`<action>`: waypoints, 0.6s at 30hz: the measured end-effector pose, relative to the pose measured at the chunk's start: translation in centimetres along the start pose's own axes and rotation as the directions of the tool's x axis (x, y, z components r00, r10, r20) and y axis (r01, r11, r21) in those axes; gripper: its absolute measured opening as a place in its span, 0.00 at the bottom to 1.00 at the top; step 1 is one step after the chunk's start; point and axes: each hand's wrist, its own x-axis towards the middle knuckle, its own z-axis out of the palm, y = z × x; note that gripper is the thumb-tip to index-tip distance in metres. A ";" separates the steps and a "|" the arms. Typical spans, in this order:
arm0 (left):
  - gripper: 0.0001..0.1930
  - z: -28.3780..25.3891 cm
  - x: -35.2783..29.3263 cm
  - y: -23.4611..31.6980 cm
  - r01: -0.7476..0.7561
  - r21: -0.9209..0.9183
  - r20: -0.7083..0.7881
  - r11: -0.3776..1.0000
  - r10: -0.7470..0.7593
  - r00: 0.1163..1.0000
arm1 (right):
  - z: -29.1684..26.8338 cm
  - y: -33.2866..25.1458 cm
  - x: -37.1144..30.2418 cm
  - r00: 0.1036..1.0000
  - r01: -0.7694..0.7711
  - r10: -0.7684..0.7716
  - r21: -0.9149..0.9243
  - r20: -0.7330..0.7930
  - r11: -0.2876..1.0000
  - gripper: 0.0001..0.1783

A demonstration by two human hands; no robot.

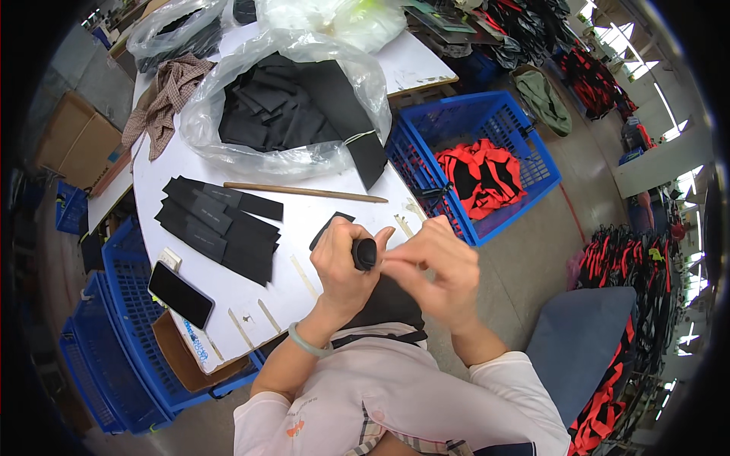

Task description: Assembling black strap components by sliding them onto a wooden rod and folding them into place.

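My left hand (333, 266) is closed round a black fabric piece (365, 254), whose rounded, tube-like end pokes out of the fist. Close beside it, my right hand (439, 266) has its thumb and fingertips pinched together; whatever is between them is too small to tell. Both hands are above the table's near edge. Another black piece lies partly hidden behind my left hand. To the left on the white table (304, 228), flat black fabric strips (220, 224) overlap in a fan. A wooden stick (304, 191) lies beyond them.
A clear plastic bag (199, 125) of black fabric stands open at the back, beside a checked cloth (169, 95). A phone (181, 293) lies by the left edge. One blue crate (487, 220) with red-and-black pieces stands right; other blue crates (125, 304) stand left.
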 end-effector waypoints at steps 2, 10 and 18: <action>0.19 0.0 0.1 0.1 -0.029 0.005 -0.015 1.000 0.029 0.999 | -0.2 0.0 0.0 0.997 -0.077 0.077 0.048 -0.008 0.996 0.06; 0.19 0.2 0.3 0.0 -0.180 0.102 -0.013 0.978 0.182 0.983 | 0.0 -0.2 -0.5 0.974 -0.172 0.174 -0.028 0.147 0.985 0.05; 0.19 0.5 -1.1 -0.3 0.127 0.009 0.107 0.992 -0.127 0.986 | 0.0 -0.3 0.1 0.995 -0.050 0.047 -0.036 -0.092 0.998 0.07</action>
